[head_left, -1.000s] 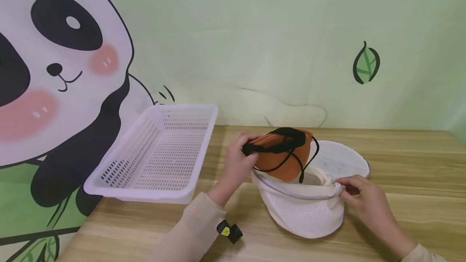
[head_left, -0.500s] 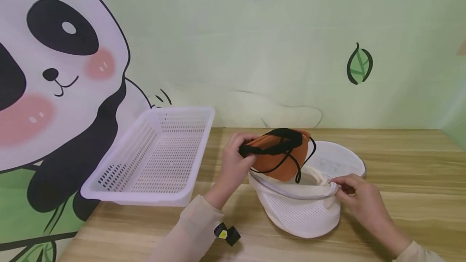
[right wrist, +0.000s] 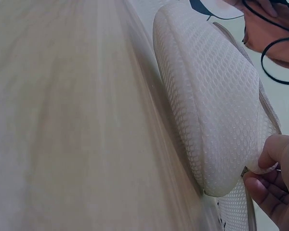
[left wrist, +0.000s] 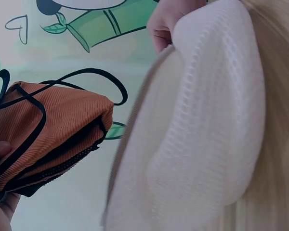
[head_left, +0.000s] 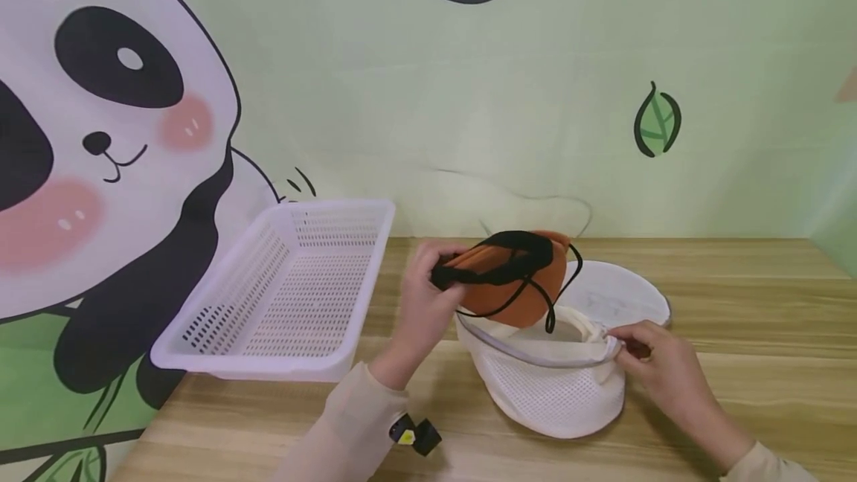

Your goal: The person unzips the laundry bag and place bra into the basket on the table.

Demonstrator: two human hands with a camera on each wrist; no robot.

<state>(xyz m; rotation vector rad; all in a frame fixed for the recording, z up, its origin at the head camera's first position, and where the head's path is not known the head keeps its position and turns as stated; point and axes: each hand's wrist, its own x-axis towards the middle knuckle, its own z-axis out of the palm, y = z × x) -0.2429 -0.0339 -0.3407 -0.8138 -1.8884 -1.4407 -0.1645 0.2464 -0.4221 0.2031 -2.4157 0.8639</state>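
My left hand (head_left: 428,296) grips an orange ribbed cloth piece (head_left: 529,296) by its black-trimmed edge. Thin black straps loop off this piece, and its exact kind is unclear. It is held over the mouth of a cream mesh laundry bag (head_left: 549,385), which has a zip along its rim. On the bag's right side, my right hand (head_left: 663,363) pinches the rim between thumb and fingers. The bag's round lid flap (head_left: 623,292) lies folded back behind it. In the left wrist view the orange cloth (left wrist: 62,115) appears apart from the mesh wall (left wrist: 207,125).
A white perforated plastic basket (head_left: 308,303) stands on the wooden table (head_left: 750,393) to the left. Behind the table is a green wall (head_left: 402,95) with a panda and leaf print. A small black device (head_left: 416,434) is by my left sleeve.
My left hand has raised the orange cloth piece very slightly. The right hand keeps its pinch on the bag's rim, and the head view has shifted a little.
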